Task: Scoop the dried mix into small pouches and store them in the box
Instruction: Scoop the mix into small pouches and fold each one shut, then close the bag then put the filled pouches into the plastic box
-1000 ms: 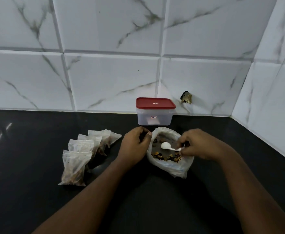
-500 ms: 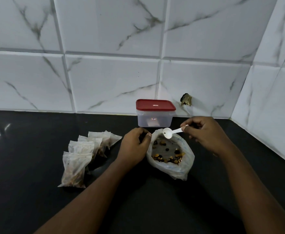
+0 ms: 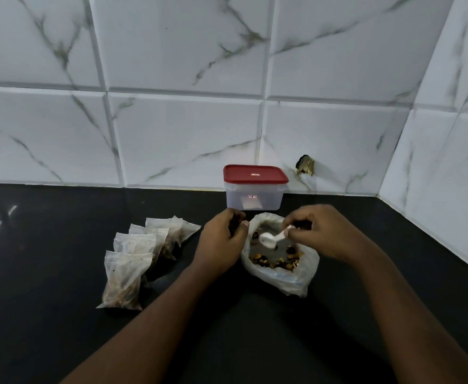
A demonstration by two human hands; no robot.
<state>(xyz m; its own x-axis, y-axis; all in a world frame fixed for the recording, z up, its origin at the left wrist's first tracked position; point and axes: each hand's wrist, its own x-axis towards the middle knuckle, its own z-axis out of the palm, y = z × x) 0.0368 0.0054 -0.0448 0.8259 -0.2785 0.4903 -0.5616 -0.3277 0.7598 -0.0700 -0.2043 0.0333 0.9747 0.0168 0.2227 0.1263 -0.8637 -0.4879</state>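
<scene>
Black bench (image 3: 269, 342), near edge: two forearms reach in. Left of centre: row of small translucent filled pouches (image 3: 144, 253), overlapping, running near-left to far-right. Centre: left hand (image 3: 221, 242), fingers curled, pinching left rim of open clear plastic bag (image 3: 282, 275) (slumped on bench, mouth up). Brown-orange dried mix (image 3: 274, 263) lies in bag's near side. Right hand (image 3: 318, 231) over bag's far-right rim, fingers pinching handle of small white plastic spoon (image 3: 269, 239); bowl inside bag mouth. Far: clear rectangular plastic box (image 3: 255, 196), red lid (image 3: 255, 174) on, against white marble-look tiled wall (image 3: 185, 134).

Filled pouches (image 3: 129, 268) lie left of open mix bag (image 3: 306, 274), lidded box (image 3: 255, 198) behind.
</scene>
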